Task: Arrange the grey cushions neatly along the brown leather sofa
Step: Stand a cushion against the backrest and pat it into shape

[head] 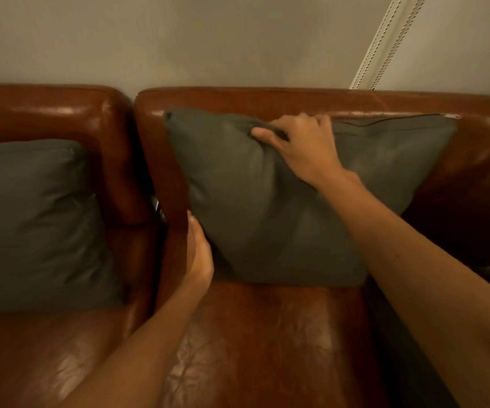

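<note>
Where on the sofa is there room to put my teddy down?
The bare brown seat in front of the held grey cushion is free, between the two forearms. The seat below the other grey cushion is free too. Along the backrest it is crowded with cushions.

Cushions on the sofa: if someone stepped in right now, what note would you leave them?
Right hand: pinching the top edge of the middle cushion, which leans on the sofa back.
Left hand: flat against that cushion's lower left side.
Left cushion: propped on the next seat, looks placed.
Left to do: straighten the middle cushion and let go; something dark at the far right edge is too unclear to call.
</note>
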`<state>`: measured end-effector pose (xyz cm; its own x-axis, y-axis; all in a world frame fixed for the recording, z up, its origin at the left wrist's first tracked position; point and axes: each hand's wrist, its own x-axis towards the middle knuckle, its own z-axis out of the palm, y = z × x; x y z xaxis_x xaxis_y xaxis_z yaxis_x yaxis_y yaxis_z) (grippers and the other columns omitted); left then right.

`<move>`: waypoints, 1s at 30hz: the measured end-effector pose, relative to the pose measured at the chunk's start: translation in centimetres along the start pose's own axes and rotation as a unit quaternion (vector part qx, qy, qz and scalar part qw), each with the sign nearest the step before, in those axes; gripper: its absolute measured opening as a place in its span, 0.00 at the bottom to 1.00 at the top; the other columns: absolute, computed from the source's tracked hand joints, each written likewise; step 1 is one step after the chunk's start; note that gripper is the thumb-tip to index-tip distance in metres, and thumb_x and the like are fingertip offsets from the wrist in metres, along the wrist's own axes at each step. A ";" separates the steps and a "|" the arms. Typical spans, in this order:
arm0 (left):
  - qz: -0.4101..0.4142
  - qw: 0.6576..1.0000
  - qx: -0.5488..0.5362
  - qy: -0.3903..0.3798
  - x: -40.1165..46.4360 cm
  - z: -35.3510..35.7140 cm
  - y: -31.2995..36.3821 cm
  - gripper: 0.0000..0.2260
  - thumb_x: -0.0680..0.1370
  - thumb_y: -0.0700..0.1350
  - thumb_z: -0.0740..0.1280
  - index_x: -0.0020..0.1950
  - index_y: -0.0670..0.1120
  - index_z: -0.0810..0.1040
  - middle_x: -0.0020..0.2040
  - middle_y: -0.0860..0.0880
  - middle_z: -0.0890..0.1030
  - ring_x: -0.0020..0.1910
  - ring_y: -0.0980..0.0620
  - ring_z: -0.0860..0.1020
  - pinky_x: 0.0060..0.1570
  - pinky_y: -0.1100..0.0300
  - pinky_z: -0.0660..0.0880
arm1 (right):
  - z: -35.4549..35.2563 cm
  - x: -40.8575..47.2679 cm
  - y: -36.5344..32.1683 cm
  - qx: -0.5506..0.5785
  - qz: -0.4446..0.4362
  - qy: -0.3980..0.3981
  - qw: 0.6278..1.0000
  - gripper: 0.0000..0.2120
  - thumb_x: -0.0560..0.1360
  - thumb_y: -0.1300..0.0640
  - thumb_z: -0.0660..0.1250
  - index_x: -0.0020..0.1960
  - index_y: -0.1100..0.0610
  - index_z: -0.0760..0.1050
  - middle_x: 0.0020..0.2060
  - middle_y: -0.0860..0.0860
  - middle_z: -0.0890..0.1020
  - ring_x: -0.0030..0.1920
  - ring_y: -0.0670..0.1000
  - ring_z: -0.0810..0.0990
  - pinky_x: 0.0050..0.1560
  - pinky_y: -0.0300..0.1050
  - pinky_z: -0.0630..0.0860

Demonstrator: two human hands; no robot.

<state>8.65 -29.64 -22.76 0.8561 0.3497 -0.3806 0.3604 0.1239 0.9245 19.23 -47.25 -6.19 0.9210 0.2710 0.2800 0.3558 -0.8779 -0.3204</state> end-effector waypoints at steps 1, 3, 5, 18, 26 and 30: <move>-0.021 1.000 -0.002 -0.006 -0.2 0.0 -0.7 0.34 0.76 0.70 0.46 0.79 0.56 0.54 0.79 0.56 0.56 0.78 0.55 0.55 0.77 0.51 0.53 | 1.1 -0.5 0.4 0.004 0.000 -0.027 1.000 0.21 0.80 0.37 0.55 0.59 0.46 0.81 0.54 0.49 0.83 0.57 0.55 0.77 0.58 0.52 0.60; -0.044 0.999 -0.013 -0.011 -0.5 0.2 -1.2 0.35 0.75 0.70 0.46 0.79 0.57 0.54 0.79 0.56 0.56 0.78 0.55 0.55 0.77 0.52 0.52 | 3.1 -2.1 1.4 0.019 0.011 -0.068 0.997 0.21 0.80 0.37 0.56 0.62 0.46 0.79 0.59 0.48 0.82 0.61 0.53 0.76 0.63 0.53 0.59; -0.042 0.998 -0.042 -0.007 -0.4 0.6 -0.5 0.30 0.80 0.66 0.45 0.79 0.55 0.55 0.79 0.56 0.57 0.77 0.55 0.56 0.77 0.54 0.53 | 4.6 -3.5 2.4 0.040 0.010 -0.070 0.997 0.22 0.79 0.37 0.57 0.66 0.48 0.76 0.64 0.46 0.79 0.66 0.50 0.73 0.68 0.52 0.56; 0.422 0.747 0.507 0.088 -0.1 4.1 6.7 0.33 0.79 0.68 0.49 0.79 0.56 0.46 0.81 0.46 0.48 0.78 0.41 0.43 0.70 0.30 0.37 | 4.4 -11.3 8.3 -0.093 0.169 0.115 0.974 0.25 0.83 0.42 0.46 0.78 0.47 0.58 0.79 0.50 0.56 0.80 0.54 0.46 0.74 0.67 0.37; 0.402 0.725 0.548 0.105 3.3 5.5 7.3 0.30 0.79 0.68 0.45 0.79 0.60 0.49 0.81 0.46 0.50 0.78 0.38 0.46 0.68 0.26 0.41 | 6.3 -8.4 9.4 -0.102 0.166 0.148 0.970 0.26 0.83 0.41 0.43 0.78 0.46 0.56 0.79 0.52 0.56 0.79 0.56 0.50 0.74 0.66 0.39; 0.395 0.729 0.547 0.114 4.2 6.2 7.2 0.29 0.79 0.68 0.44 0.79 0.59 0.49 0.81 0.46 0.50 0.78 0.38 0.47 0.68 0.27 0.40 | 7.1 -7.4 10.1 -0.104 0.163 0.165 0.967 0.25 0.83 0.42 0.43 0.78 0.47 0.59 0.79 0.52 0.59 0.79 0.56 0.52 0.74 0.65 0.40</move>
<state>17.14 -33.06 -17.77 0.9179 0.0712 0.3904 -0.0255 -0.9712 0.2371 17.11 -55.29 -17.95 0.8660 -0.1448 0.4786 -0.0169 -0.9651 -0.2615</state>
